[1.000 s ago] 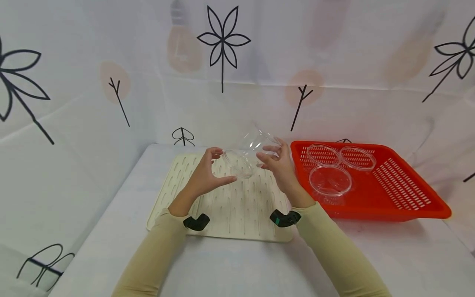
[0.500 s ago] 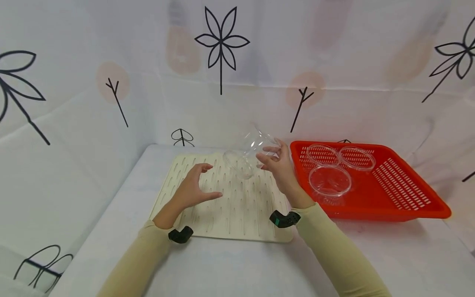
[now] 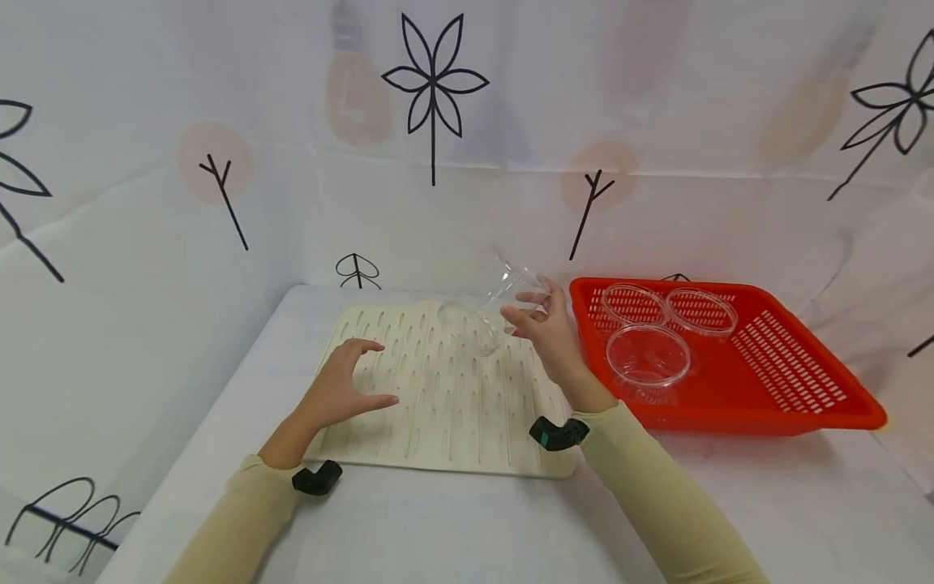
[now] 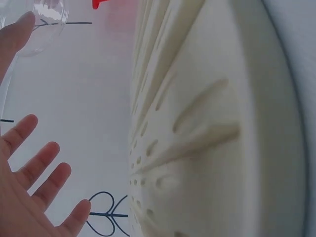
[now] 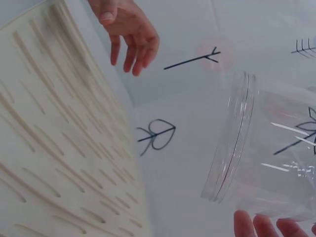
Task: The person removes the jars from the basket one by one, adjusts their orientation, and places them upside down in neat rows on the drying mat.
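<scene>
My right hand (image 3: 553, 337) holds a clear plastic jar (image 3: 490, 302) in the air above the far part of the cream drying mat (image 3: 438, 430). The jar is tilted, its round rim toward the lower left. Ridges run round the rim of the jar (image 5: 266, 153) in the right wrist view, where my right fingers (image 5: 264, 227) show beneath its wall. Off to the left, my left hand (image 3: 332, 393) is over the mat's left side, thumb and fingers spread apart around nothing. Behind that hand's thumb, part of the jar (image 4: 52, 12) shows in the left wrist view.
A red plastic basket (image 3: 730, 420) stands right of the mat, with three clear round jars (image 3: 649, 354) in its left part. White cloth covers the table (image 3: 452, 527), and a patterned white cloth (image 3: 452, 219) hangs behind it.
My left hand has let go of the jar's rim and moved left and toward me. My right hand keeps its grip on the jar almost in place.
</scene>
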Motion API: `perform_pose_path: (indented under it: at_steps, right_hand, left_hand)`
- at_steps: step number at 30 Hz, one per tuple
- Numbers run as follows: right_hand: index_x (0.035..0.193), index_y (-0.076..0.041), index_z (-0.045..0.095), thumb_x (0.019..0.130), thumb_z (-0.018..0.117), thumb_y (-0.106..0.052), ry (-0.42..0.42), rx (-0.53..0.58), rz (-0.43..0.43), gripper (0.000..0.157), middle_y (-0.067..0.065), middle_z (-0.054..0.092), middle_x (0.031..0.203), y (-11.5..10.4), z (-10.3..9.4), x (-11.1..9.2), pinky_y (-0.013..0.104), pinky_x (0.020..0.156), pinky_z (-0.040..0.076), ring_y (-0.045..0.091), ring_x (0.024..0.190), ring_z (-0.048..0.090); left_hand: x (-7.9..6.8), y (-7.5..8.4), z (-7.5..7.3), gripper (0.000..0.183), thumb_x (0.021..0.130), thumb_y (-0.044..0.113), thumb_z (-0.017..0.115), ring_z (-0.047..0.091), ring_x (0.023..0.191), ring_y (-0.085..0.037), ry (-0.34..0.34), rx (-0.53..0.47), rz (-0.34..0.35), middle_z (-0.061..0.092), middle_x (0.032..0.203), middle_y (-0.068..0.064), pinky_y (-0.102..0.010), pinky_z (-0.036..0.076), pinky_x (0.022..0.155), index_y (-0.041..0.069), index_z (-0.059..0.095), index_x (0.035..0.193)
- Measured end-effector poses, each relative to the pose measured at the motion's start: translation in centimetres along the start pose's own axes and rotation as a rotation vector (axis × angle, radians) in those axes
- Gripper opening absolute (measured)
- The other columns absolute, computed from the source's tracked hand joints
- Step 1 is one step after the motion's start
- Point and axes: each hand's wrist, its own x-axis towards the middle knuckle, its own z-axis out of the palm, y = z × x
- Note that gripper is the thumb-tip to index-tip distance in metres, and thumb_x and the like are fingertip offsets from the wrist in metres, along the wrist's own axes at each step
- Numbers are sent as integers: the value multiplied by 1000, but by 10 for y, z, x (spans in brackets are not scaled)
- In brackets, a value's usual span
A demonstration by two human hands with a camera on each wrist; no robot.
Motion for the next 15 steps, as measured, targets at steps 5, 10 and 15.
perform_pose_path:
  at_steps: [5,10,15]
  right_hand:
    - [144,-14,12,87,65,-20,-20,-5,11,79,12,40,132,4,5,3,41,89,47,26,106,54]
    - [143,-11,14,87,66,-15,-33,11,-13,77,14,40,129,11,12,8,34,83,50,22,99,54]
    - [144,-13,14,85,69,-15,-34,-6,-12,80,14,41,127,15,19,13,43,87,47,20,93,55]
  left_hand:
    - [-13,-16,-13,82,62,51,82,36,121,-31,-46,68,-9,40,132,-6,-54,35,93,12,49,126]
    - [-26,-33,-24,85,59,51,83,31,123,-35,-100,105,-34,36,134,-11,-58,34,93,12,49,127]
    - [-37,-46,-33,91,57,52,84,31,121,-38,-132,109,-39,35,134,-15,-60,34,92,12,46,128]
